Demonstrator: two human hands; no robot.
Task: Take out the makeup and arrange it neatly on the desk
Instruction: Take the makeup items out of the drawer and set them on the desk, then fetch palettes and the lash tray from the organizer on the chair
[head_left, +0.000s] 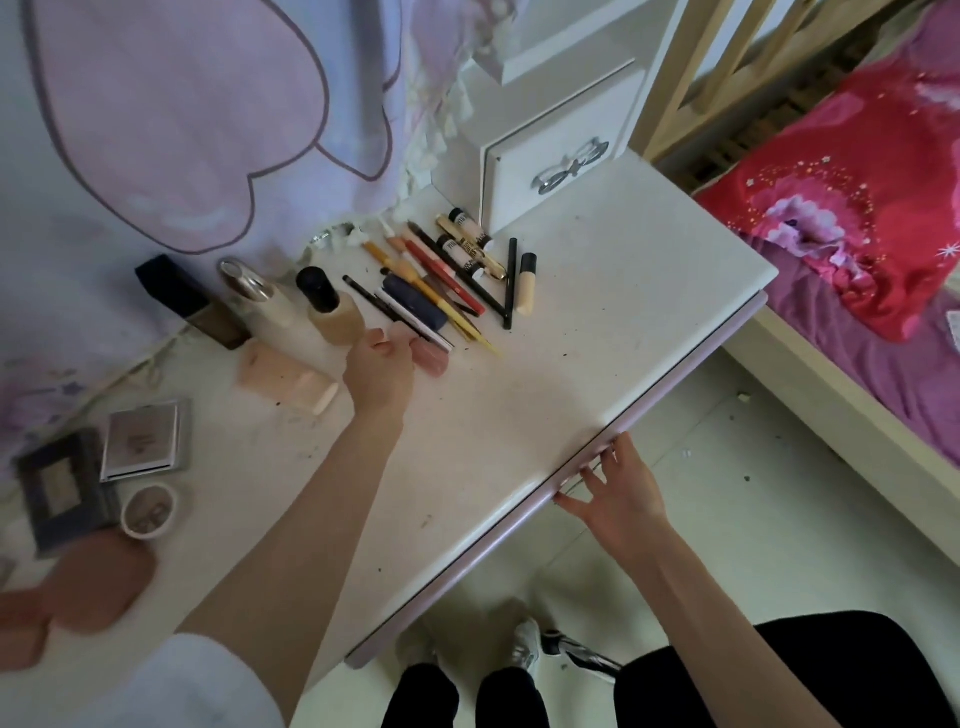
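two hands, left hand gripping one pink tube

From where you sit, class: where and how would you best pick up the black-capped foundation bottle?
Pinch the foundation bottle around its black cap, coming from above. It stands upright, hemmed in by the white bottle and the left hand, so only the cap looks freely reachable.

Single head view, steeply downward, close over desk front edge.
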